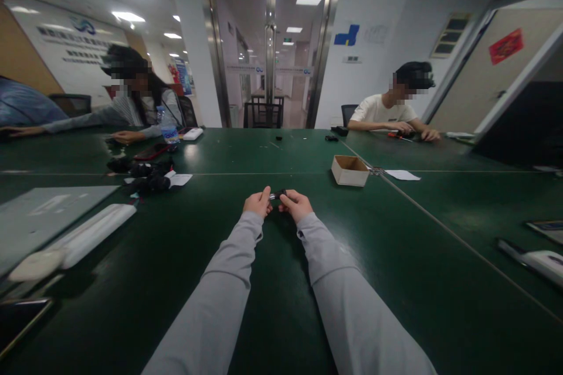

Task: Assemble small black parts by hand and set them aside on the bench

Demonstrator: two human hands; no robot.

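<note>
Sleeves [220, 281] behind fingers [266, 192]; left hand [256, 203], right hand [298, 205] pinch opposite ends of dark part [277, 194]: keep ends aligned, grip light.

Tally over the surface [176, 240]: left hand [257, 203] plus right hand [298, 205], 2; small part [277, 194], 1; open box [349, 177], 1; bottle [168, 127] near far edge, 1. Beyond that edge: glass doors [240, 29], 2.

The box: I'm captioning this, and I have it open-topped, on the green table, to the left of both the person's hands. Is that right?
Not the side: the head view shows the box to the right of both the left hand and right hand. It is open-topped, on the green table.
</note>
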